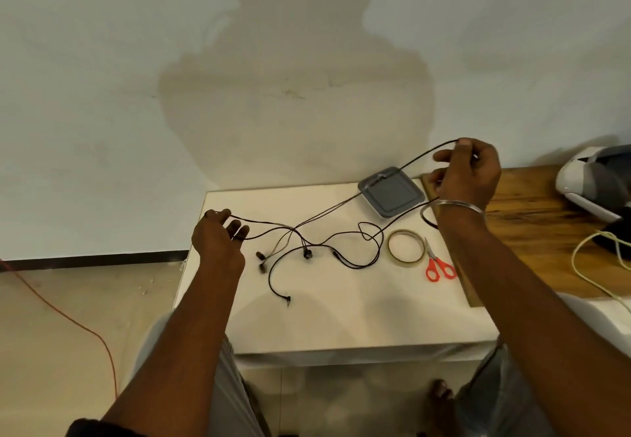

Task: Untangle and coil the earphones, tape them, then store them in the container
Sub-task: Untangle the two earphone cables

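Earphones cable (307, 254) between pinching right fingers (461, 145) and, seemingly, loosely curled left fingers (240, 231).

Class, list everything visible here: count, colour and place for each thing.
table: one, white, centre
earphones: one tangle, black, on table
container: one, grey lid, table's far right
scissors: one pair, orange handles, table's right edge
tape roll: one, clear, left of scissors
wooden surface: one, brown, right
appliance: one, white-grey, far right
floor cable: one, orange, left
bangle: one, silver, right wrist
left hand: holds earphones, left
right hand: pinches earphones, raised right
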